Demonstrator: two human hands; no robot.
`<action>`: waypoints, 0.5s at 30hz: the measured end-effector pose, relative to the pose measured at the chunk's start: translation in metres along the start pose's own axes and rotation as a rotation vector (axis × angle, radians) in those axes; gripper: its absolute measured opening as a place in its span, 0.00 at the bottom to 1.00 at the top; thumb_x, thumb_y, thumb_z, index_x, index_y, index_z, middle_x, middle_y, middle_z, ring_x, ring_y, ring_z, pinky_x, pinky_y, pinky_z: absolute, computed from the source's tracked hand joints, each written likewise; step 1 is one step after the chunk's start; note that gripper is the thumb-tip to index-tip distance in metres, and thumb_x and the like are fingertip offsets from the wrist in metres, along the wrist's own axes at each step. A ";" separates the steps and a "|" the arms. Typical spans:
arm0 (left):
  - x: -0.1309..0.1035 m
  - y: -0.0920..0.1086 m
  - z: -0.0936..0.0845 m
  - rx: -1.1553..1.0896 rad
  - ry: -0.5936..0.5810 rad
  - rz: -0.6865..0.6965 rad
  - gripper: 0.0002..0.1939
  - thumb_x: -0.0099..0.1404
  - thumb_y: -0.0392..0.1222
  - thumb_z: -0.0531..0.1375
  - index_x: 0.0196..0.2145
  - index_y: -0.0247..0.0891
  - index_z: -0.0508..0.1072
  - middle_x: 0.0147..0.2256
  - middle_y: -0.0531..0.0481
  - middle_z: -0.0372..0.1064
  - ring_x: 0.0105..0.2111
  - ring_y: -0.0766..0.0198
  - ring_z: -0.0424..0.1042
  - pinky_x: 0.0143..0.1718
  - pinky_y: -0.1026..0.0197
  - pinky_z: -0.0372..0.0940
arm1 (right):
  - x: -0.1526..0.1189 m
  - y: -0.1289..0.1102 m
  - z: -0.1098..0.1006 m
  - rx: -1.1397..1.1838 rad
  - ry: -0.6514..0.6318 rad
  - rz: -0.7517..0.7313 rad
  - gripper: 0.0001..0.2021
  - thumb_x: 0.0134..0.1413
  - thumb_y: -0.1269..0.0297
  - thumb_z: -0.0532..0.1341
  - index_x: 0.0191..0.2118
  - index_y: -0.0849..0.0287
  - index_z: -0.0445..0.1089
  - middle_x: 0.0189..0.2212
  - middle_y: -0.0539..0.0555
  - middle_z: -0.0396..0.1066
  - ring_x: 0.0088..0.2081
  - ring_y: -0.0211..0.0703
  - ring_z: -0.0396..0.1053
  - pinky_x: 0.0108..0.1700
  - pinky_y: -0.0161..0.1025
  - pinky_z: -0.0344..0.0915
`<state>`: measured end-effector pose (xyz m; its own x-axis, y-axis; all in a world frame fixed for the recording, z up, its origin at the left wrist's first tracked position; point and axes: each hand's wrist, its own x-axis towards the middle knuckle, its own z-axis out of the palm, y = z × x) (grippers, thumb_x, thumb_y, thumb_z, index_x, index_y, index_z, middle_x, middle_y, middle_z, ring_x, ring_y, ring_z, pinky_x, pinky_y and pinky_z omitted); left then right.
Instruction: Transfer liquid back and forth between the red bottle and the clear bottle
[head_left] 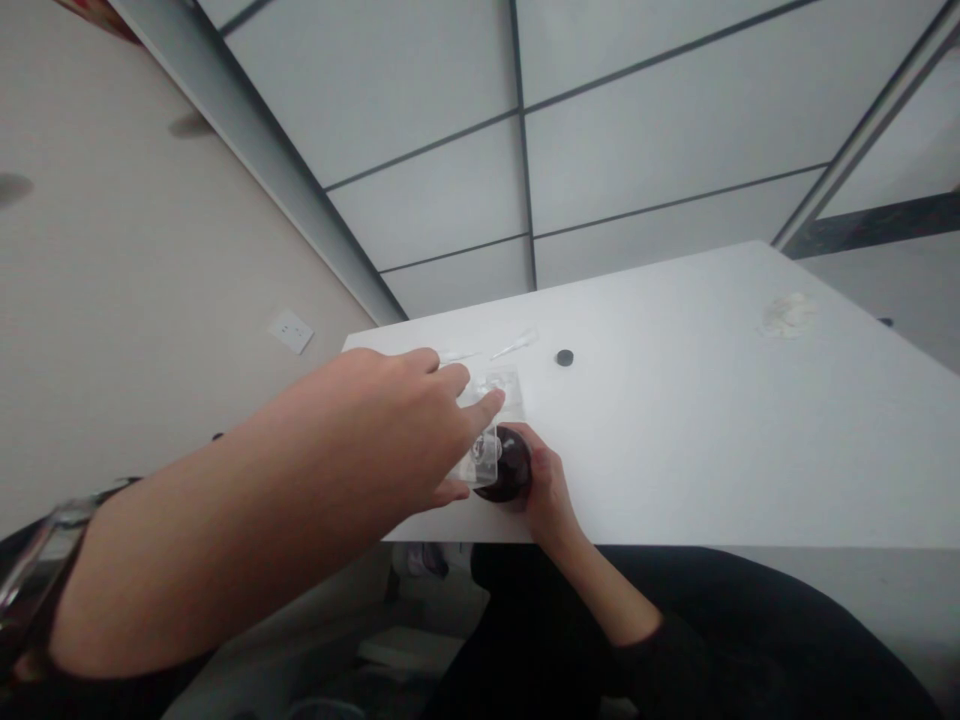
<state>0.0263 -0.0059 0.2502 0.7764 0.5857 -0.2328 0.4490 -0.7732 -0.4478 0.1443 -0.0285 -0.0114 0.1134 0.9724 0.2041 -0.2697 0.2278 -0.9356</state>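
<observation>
My left hand reaches in from the left and holds a clear plastic container between its fingers and thumb, with the index finger stretched over it. My right hand is wrapped round the right side of a dark brown bottle, near the table's front edge. The container overlaps the left part of the bottle from this view; whether they touch, I cannot tell. Another clear plastic piece lies on the table just behind the bottle.
A clear dropper lies toward the back of the white table, with a second thin clear item beside it. A small black cap sits to their right. Crumpled white tissue lies at the far right. Cabinet panels stand behind.
</observation>
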 end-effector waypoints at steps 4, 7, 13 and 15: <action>0.001 0.000 0.002 0.104 -0.028 0.050 0.25 0.69 0.46 0.66 0.63 0.43 0.74 0.53 0.41 0.80 0.46 0.44 0.80 0.33 0.52 0.66 | 0.000 0.002 -0.001 0.016 -0.007 -0.007 0.36 0.71 0.29 0.45 0.47 0.54 0.77 0.42 0.54 0.80 0.43 0.52 0.77 0.47 0.45 0.71; 0.004 0.001 0.001 0.120 -0.028 0.062 0.25 0.68 0.44 0.67 0.62 0.44 0.75 0.52 0.42 0.80 0.45 0.45 0.80 0.31 0.52 0.65 | 0.000 0.004 -0.002 0.025 -0.014 -0.009 0.35 0.72 0.29 0.46 0.48 0.53 0.77 0.42 0.54 0.80 0.43 0.52 0.77 0.47 0.45 0.71; 0.009 0.003 -0.002 0.077 -0.027 0.031 0.22 0.70 0.50 0.66 0.59 0.44 0.77 0.47 0.42 0.81 0.40 0.47 0.80 0.30 0.53 0.63 | 0.000 0.006 -0.003 0.030 -0.018 -0.004 0.34 0.72 0.30 0.46 0.48 0.53 0.77 0.43 0.54 0.80 0.44 0.52 0.76 0.47 0.46 0.70; 0.009 0.003 -0.002 0.065 -0.011 0.029 0.22 0.71 0.51 0.66 0.60 0.45 0.76 0.47 0.42 0.81 0.40 0.48 0.79 0.31 0.53 0.63 | -0.001 0.006 -0.002 0.032 -0.017 -0.004 0.34 0.72 0.30 0.45 0.48 0.53 0.77 0.43 0.54 0.80 0.45 0.52 0.76 0.48 0.46 0.70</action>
<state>0.0352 -0.0037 0.2485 0.7839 0.5658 -0.2558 0.3959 -0.7728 -0.4959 0.1451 -0.0280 -0.0175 0.0982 0.9722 0.2128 -0.2997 0.2328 -0.9252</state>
